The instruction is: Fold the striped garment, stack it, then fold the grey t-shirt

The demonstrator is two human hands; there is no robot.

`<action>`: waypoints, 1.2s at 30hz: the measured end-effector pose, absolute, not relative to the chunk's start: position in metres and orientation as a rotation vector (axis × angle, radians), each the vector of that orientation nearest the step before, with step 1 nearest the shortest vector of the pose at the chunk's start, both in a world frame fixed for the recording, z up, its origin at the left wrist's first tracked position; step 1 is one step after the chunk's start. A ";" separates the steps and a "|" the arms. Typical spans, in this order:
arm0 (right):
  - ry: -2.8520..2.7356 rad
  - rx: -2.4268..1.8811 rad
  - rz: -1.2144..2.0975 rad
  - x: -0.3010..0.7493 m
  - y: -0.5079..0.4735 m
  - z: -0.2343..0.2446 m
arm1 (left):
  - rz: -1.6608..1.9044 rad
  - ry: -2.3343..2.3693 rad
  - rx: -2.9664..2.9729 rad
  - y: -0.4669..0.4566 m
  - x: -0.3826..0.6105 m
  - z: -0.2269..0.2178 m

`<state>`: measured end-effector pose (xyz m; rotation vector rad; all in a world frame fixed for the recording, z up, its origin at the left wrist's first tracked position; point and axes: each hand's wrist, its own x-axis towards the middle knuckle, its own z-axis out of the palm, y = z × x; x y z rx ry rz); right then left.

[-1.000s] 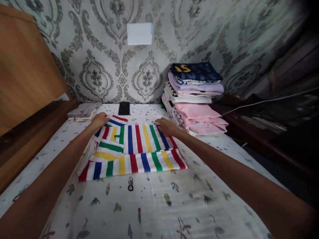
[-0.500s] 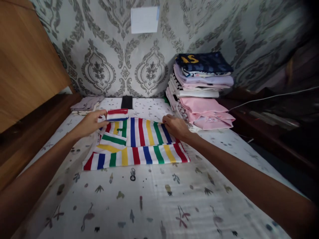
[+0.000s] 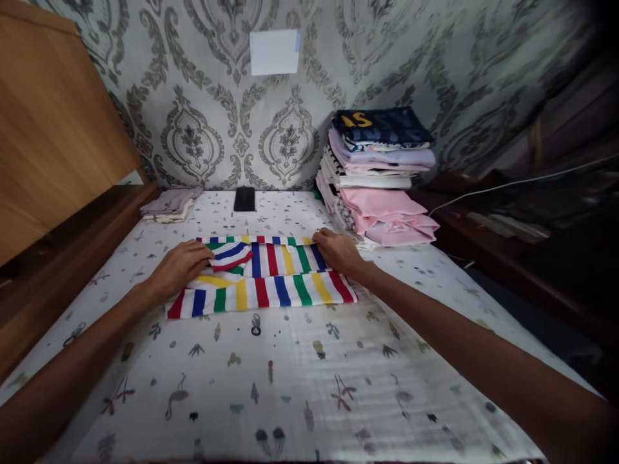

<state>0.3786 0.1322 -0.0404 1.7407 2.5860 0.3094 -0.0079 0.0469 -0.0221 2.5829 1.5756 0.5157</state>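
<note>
A striped shirt (image 3: 285, 290) in white, red, blue, yellow and green lies partly folded across the bed. Its near edge is doubled up into a long band, and a sleeve (image 3: 233, 256) is turned in at the left. My left hand (image 3: 182, 265) is closed on the far left corner, fingers curled over the cloth beside the sleeve. At the far right corner, my right hand (image 3: 338, 250) grips the fabric, its fingertips partly hidden. Between the hands runs a narrow strip of the far edge, folded over.
A tall stack of folded clothes (image 3: 382, 174) stands at the back right. Smaller folded clothes (image 3: 170, 205) lie back left, near a black flat object (image 3: 244, 199). The bed has a printed white sheet (image 3: 271, 399). A wooden panel (image 3: 58, 122) borders the left; a cable (image 3: 512, 185) crosses at right.
My left hand has come down and toward me, laying the lifted sleeve over the shirt. The far edge is now turned over. My right hand stays on its corner.
</note>
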 end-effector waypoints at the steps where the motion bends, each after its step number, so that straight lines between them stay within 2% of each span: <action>1: 2.590 1.747 0.312 0.380 0.131 -0.040 | 0.585 1.600 2.532 0.045 -0.008 -0.020; 3: 2.598 1.756 0.321 0.381 0.130 -0.040 | 0.660 1.620 2.444 0.041 -0.010 -0.017; 8: 2.590 1.727 0.290 0.383 0.129 -0.043 | 0.533 1.494 2.337 0.033 -0.012 -0.015; 15: 2.585 1.756 0.314 0.386 0.127 -0.039 | 0.816 1.661 2.065 0.033 -0.017 -0.013; 20: 2.549 1.716 0.271 0.386 0.123 -0.036 | 0.511 1.536 2.253 0.028 -0.019 -0.015; 27: 2.586 1.721 0.214 0.387 0.120 -0.035 | 0.501 1.529 2.267 0.022 -0.024 -0.010; 33: 2.730 1.884 0.202 0.381 0.122 -0.030 | 0.759 1.804 2.135 0.030 -0.009 0.003; 36: 2.892 1.800 0.228 0.369 0.124 -0.038 | 0.646 1.880 2.234 0.038 0.017 -0.008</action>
